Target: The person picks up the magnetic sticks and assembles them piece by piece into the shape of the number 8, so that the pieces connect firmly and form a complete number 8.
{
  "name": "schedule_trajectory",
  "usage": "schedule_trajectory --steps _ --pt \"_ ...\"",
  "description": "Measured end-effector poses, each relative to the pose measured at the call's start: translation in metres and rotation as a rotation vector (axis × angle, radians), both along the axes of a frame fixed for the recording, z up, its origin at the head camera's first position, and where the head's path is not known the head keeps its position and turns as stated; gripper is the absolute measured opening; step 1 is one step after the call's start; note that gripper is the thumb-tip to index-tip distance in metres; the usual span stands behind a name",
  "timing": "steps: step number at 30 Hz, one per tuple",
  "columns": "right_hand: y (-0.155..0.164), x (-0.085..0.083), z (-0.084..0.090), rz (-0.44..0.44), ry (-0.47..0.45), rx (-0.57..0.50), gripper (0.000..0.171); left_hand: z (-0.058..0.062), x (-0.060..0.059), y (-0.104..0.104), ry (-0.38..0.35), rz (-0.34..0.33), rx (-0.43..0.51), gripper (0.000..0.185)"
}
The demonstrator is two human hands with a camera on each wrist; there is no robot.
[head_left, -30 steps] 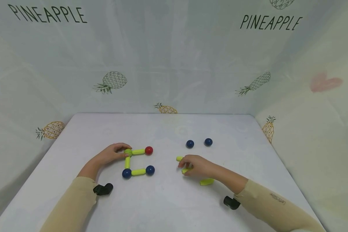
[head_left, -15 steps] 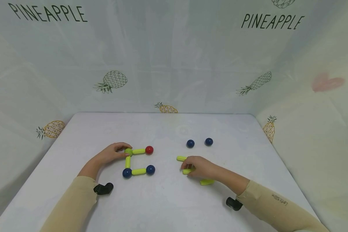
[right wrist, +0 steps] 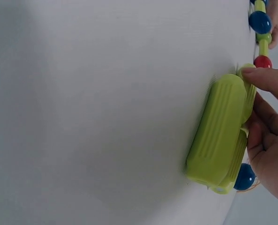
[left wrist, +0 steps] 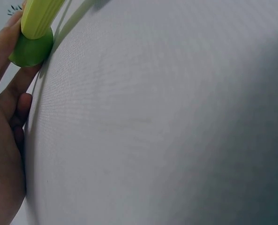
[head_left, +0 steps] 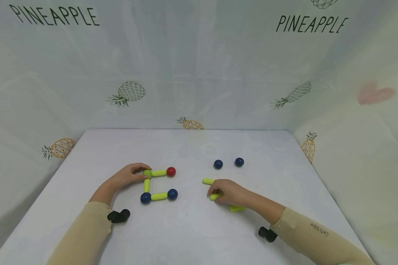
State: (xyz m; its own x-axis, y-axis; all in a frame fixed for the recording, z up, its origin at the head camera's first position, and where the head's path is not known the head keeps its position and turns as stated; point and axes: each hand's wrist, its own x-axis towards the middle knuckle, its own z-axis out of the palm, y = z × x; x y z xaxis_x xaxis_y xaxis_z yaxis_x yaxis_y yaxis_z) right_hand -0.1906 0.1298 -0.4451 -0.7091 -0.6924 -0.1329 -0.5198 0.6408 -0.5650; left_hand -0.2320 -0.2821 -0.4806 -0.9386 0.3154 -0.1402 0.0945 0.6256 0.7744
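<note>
The left hand (head_left: pixel 126 177) pinches the green ball (head_left: pixel 147 173) at the far-left corner of a C-shaped frame of yellow-green rods and balls on the tabletop (head_left: pixel 192 235), apparently to steady it. The right hand (head_left: pixel 230 191) curls its fingers around a loose yellow-green rod (head_left: pixel 215 197), right of the frame. "PINEAPPLE" (head_left: pixel 54 15) is printed on the backdrop.

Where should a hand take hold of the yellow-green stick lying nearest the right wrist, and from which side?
Pinch the stick across its middle, coming down from above. It lies flat on the table, partly under the right hand, so its long sides are the free faces; its rounded ends would likely slip.
</note>
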Motion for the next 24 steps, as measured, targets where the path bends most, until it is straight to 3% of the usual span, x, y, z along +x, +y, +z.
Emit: schedule_trajectory --steps 16,18,24 --pt "-0.022 -0.007 0.009 0.021 -0.039 -0.103 0.023 0.003 0.003 0.001 0.002 -0.004 0.021 0.039" --pt "-0.026 -0.008 0.012 0.027 -0.046 -0.117 0.023 0.011 0.007 0.005 0.004 -0.01 0.023 0.038" --pt "-0.039 -0.008 0.018 0.015 -0.081 -0.153 0.024 0.006 0.004 0.003 0.0 -0.008 0.024 0.04"
